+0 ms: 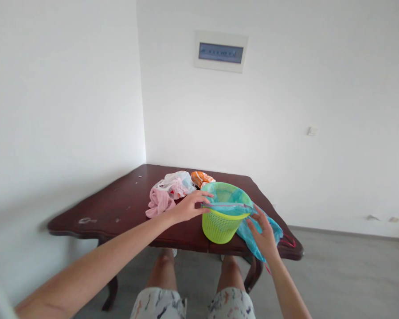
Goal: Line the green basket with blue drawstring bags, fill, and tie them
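A lime-green mesh plastic wastebasket [220, 227] stands upright near the front edge of the table. Its mouth is partly lined by a thin blue drawstring trash bag [231, 209], whose pink-edged hem stretches across the near rim. My left hand [193, 205] is closed at the left of the rim, thumb and fingers pinching the bag's edge. At the right side my right hand [263, 231] grips the other end of the hem. More of the bag hangs loosely outside the basket under that hand, with red drawstrings trailing on the tabletop and over the edge.
A dark red wooden table [119, 199] stands in the wall corner. Behind and left of the basket lie a pink cloth [160, 203], a crumpled white plastic bag [179, 179] and an orange-and-white bag [201, 178]. A breaker panel [221, 52] is on the wall.
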Motion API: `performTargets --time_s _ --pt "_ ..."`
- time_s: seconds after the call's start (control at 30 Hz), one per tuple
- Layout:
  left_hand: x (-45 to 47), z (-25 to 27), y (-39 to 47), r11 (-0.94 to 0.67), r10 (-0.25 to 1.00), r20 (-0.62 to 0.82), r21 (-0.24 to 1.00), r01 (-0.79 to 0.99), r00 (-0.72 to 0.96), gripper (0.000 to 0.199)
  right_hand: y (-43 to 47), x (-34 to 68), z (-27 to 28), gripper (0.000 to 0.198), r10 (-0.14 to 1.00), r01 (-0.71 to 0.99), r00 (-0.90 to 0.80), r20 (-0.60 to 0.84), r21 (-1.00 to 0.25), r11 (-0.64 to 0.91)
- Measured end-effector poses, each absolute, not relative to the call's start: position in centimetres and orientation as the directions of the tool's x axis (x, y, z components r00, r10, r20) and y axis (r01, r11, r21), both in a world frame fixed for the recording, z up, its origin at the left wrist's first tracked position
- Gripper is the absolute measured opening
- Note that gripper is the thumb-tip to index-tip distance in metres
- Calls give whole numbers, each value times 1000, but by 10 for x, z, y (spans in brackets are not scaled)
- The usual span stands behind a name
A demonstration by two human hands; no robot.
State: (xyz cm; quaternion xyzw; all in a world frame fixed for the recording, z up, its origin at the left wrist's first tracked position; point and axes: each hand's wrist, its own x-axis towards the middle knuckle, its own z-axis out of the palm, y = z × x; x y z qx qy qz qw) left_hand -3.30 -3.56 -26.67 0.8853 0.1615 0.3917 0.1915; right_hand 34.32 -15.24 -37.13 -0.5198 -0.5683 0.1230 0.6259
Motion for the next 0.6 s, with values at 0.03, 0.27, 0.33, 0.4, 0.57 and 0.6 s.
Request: performTargets --time_s 0.03,0.27,0.33,0.4,0.57,0.6 --pt "-32 -268 -39 -886 430 665 441 144 611 9 -153 342 -371 78 734 470 341 588 -783 408" --pt "-35 -283 -58 -942 301 746 137 306 594 26 -159 332 -364 51 729 571 256 635 -707 416" --pt "-37 -287 -60 -938 262 709 27 346 654 24 -163 331 -366 49 738 607 185 648 -666 433" --pt "-39 -289 -63 -935 231 656 -55 351 718 18 -168 331 -369 49 749 630 140 648 -642 437" --pt "-41 -277 -68 -948 269 506 -12 318 819 22 -179 344 -371 43 791 604 72 607 -658 450" --pt "-41 -274 -69 -948 285 467 11 317 837 27 -180 347 -370 39 801 606 52 597 -657 450"
